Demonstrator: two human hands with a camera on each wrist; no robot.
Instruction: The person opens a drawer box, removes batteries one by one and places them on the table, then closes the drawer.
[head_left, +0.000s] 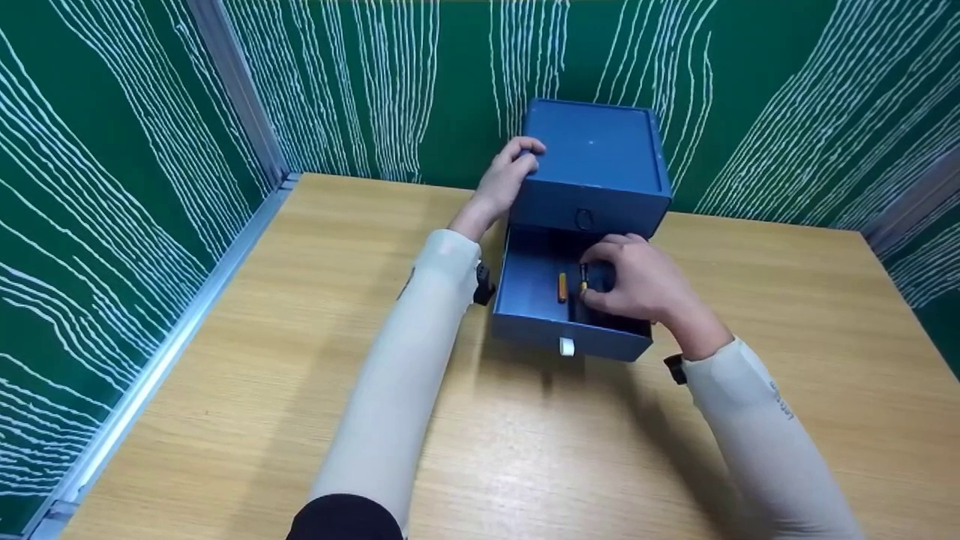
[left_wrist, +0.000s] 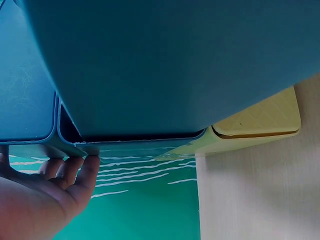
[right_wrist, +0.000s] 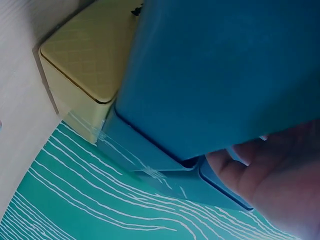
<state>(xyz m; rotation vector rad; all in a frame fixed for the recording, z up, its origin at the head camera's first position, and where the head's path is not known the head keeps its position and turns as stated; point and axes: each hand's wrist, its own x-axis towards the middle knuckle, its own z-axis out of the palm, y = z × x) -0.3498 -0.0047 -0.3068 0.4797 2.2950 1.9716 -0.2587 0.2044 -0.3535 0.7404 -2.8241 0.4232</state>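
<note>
A blue drawer unit (head_left: pixel 592 142) stands at the back of the table, with a blue drawer (head_left: pixel 525 281) pulled out below its top tier. My left hand (head_left: pixel 506 180) rests against the unit's upper left side, its fingers touching the wall and top edge. Inside the drawer, my right hand (head_left: pixel 637 277) pinches a small black and yellow battery (head_left: pixel 584 277) between thumb and finger. Just left of it, an orange battery (head_left: pixel 562 288) lies on the drawer floor. In the right wrist view, the drawer wall (right_wrist: pixel 215 75) hides the fingertips and the battery.
A yellow bottom tier (left_wrist: pixel 260 117) sits under the blue ones. The drawer has a white pull tab (head_left: pixel 567 346) on its front. A wooden table (head_left: pixel 337 300) lies beneath, with green, white-lined panels (head_left: pixel 465 90) behind and metal posts at the corners.
</note>
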